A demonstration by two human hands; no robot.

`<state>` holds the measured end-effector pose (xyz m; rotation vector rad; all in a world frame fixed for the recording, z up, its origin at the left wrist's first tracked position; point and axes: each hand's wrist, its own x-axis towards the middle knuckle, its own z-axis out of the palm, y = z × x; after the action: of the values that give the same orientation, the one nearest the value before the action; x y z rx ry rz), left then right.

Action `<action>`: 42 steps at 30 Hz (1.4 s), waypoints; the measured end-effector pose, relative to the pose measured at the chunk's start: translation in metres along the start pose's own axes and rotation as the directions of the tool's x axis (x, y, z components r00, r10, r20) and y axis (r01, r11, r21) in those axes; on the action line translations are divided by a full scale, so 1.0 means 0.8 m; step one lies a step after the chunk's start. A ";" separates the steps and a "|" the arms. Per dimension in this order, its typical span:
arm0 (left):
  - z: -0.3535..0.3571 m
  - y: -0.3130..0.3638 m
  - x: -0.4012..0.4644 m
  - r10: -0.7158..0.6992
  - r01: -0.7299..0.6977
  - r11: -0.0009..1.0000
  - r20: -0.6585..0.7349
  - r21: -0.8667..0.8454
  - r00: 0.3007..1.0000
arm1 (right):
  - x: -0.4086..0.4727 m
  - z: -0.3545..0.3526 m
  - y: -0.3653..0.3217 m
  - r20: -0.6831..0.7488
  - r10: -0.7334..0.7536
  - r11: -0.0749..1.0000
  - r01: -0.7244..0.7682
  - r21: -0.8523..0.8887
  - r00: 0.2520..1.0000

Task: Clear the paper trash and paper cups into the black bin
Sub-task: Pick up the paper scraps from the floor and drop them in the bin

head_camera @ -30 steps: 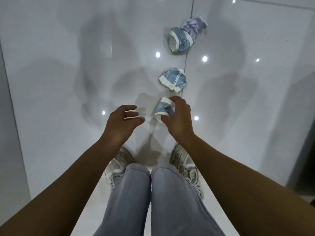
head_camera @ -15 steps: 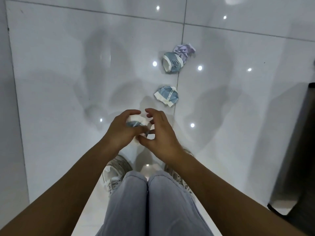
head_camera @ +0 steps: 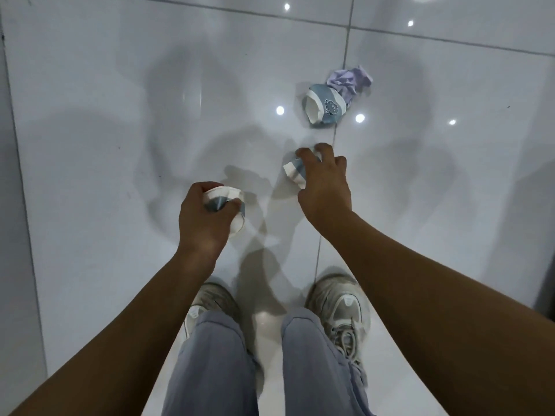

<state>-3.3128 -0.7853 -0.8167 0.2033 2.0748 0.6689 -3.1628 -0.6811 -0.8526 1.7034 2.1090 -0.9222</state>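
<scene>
My left hand (head_camera: 204, 219) grips a crumpled blue-and-white paper cup (head_camera: 228, 202) above the floor. My right hand (head_camera: 326, 181) reaches forward, and its curled fingers close round a second crushed blue-and-white cup (head_camera: 294, 171) lying on the tile. Farther ahead lies a third blue-and-white cup (head_camera: 324, 108) on its side, its mouth facing left. A crumpled lilac paper ball (head_camera: 350, 81) touches that cup at its far right. No black bin shows in this view.
The floor is glossy white tile (head_camera: 120, 115) with bright ceiling-light reflections. A grout line runs forward from between my feet. My two sneakers (head_camera: 339, 304) and grey trouser legs fill the bottom centre. A dark edge (head_camera: 548, 283) stands at the far right.
The first cup passed from my right hand into my left hand. My right hand then moved forward onto the second cup on the floor. The view tilted down and nearer.
</scene>
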 end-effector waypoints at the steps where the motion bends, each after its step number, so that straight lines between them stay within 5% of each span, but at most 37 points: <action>1: 0.001 0.001 -0.001 0.007 -0.007 1.000 -0.015 -0.003 1.000 | -0.005 0.006 0.002 -0.021 -0.008 1.000 0.008 0.012 1.000; 11: -0.026 0.076 -0.074 -0.068 0.069 0.996 0.017 -0.063 0.998 | -0.089 -0.060 -0.022 -0.040 0.019 0.956 -0.006 0.295 0.999; 22: -0.145 0.323 -0.315 0.125 -0.128 0.991 0.082 0.036 0.989 | -0.292 -0.370 -0.124 -0.108 0.056 0.866 0.005 0.500 0.993; 29: -0.208 0.447 -0.494 0.345 -0.370 0.923 0.195 0.106 0.918 | -0.456 -0.566 -0.142 -0.262 0.155 0.808 0.030 0.588 0.952; 34: -0.220 0.467 -0.604 0.435 -0.505 0.856 0.374 0.108 0.819 | -0.577 -0.622 -0.124 -0.370 0.350 0.751 -0.021 0.661 0.860; 42: -0.198 0.441 -0.768 0.446 -0.698 0.700 0.672 0.150 0.592 | -0.805 -0.624 -0.058 -0.384 0.705 0.545 -0.109 0.831 0.597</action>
<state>-3.1330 -0.7882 -0.1128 1.2447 1.4608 0.4486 -2.9480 -0.8689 -0.0879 3.3067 1.4119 -1.1762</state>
